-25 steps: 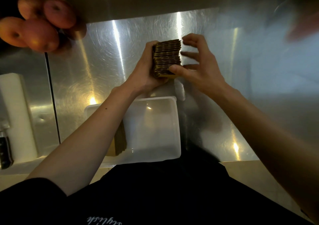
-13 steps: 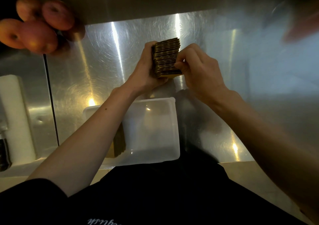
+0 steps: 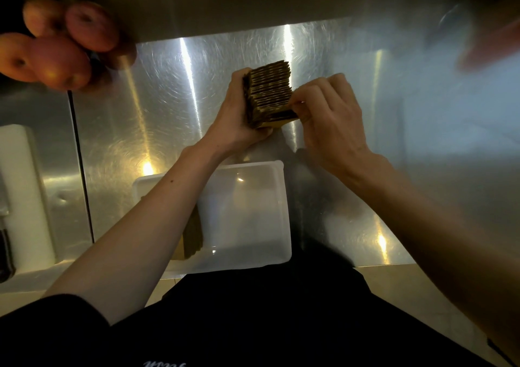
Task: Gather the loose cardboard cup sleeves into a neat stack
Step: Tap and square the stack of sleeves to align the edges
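Currently the left hand (image 3: 236,118) grips the stack of sleeves (image 3: 268,93) from its left side, above the steel counter (image 3: 174,107). The right hand (image 3: 329,113) is closed, fingertips pinching the stack's right edge. Stack thickness runs away from the body; sleeve edges face the right hand. More sleeves (image 3: 192,237) stand in the white tray (image 3: 253,211) below the left forearm.

- I count two hands: left hand (image 3: 235,116), right hand (image 3: 327,118).
- One stack of cup sleeves (image 3: 268,93).
- One white plastic tub (image 3: 253,211).
- About four apples (image 3: 62,42).
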A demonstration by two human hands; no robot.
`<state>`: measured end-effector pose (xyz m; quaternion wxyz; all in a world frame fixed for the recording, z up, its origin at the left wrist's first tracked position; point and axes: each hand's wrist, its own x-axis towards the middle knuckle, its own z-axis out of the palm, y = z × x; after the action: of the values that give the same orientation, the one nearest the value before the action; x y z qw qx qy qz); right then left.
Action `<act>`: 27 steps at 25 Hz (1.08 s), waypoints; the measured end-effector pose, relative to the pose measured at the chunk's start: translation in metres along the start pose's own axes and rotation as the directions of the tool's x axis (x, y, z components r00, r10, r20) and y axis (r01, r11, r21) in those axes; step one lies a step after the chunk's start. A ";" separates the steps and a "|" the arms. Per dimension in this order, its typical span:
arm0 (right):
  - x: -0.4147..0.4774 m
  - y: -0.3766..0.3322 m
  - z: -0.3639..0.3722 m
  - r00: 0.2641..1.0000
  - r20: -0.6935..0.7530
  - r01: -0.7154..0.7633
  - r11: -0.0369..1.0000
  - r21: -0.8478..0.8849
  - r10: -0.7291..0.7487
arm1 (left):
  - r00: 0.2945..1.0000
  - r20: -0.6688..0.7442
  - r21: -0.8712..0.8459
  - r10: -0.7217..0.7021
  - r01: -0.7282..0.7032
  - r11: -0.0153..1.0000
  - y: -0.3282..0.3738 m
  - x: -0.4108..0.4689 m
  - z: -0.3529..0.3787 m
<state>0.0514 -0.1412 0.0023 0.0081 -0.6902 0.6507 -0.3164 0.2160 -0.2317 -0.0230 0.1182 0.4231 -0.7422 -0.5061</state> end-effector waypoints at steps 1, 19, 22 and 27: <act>-0.001 0.001 0.000 0.999 -0.047 0.005 1.000 -0.002 -0.005 | 1.000 0.000 0.000 -0.002 0.002 1.000 0.000 0.000 0.000; -0.018 0.002 -0.042 0.731 -0.361 -0.412 0.797 0.443 0.579 | 0.995 0.025 -0.046 0.097 -0.096 0.994 -0.008 0.004 -0.001; -0.030 0.008 -0.050 0.657 -0.223 -0.533 0.653 0.539 0.720 | 0.996 0.010 -0.063 0.093 -0.092 0.994 -0.012 0.005 0.002; -0.048 0.015 -0.060 0.633 -0.039 -0.616 0.535 0.578 0.773 | 0.995 -0.013 -0.061 0.102 -0.102 0.993 -0.020 0.007 0.003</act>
<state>0.0134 -0.0760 0.0237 0.2225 -0.2858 0.7565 -0.5446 0.2198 -0.2375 -0.0429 0.1605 0.3832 -0.7463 -0.5201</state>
